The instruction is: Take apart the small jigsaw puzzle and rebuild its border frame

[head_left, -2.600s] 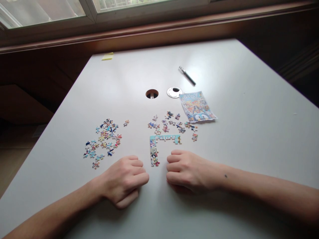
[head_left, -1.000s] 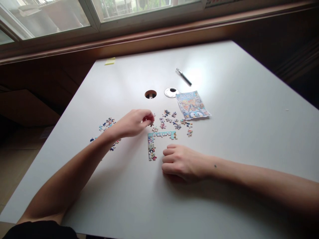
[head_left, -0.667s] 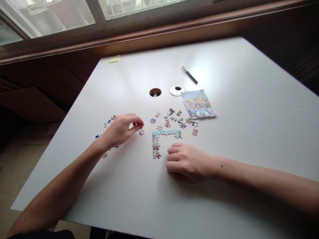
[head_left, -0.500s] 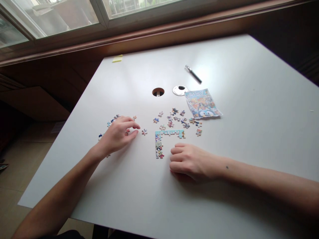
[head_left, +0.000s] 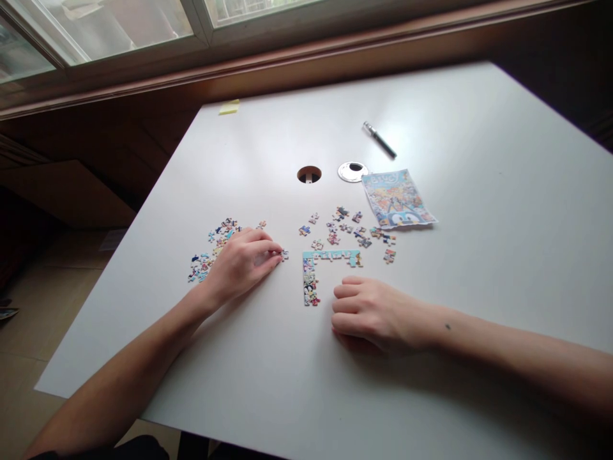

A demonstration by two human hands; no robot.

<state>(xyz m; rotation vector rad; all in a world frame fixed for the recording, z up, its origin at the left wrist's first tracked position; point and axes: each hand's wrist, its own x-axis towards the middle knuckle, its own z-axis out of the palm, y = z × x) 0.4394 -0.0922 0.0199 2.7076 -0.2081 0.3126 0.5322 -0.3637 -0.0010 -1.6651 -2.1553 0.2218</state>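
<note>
In the head view, the left hand [head_left: 246,262] is palm-down, with its thumb and fingertips drawn almost together at a small puzzle piece [head_left: 285,255]. The tips cover that piece's left edge, and I cannot tell whether they grip it. The right hand [head_left: 366,313] is curled into a loose fist on the table [head_left: 460,255]; its palm is hidden.

Between the hands lies a joined puzzle corner [head_left: 309,275], shaped like an upside-down L, with one strip along the far side and another running toward the person on the left. Loose pieces [head_left: 333,238] are scattered just beyond it, and a cluster of pieces [head_left: 220,243] lies partly behind the left hand.

Past the scattered pieces lies a printed picture sheet [head_left: 398,198], its corner by a silvery disc [head_left: 347,172]. Left of the disc is a round hole [head_left: 309,174] in the white tabletop. A dark pen [head_left: 380,142] lies farther back, and a yellow note [head_left: 229,107] sits at the far left corner. Beyond the table are a brown ledge [head_left: 287,59] and a window [head_left: 129,29]; a tiled floor [head_left: 29,332] shows at left.
</note>
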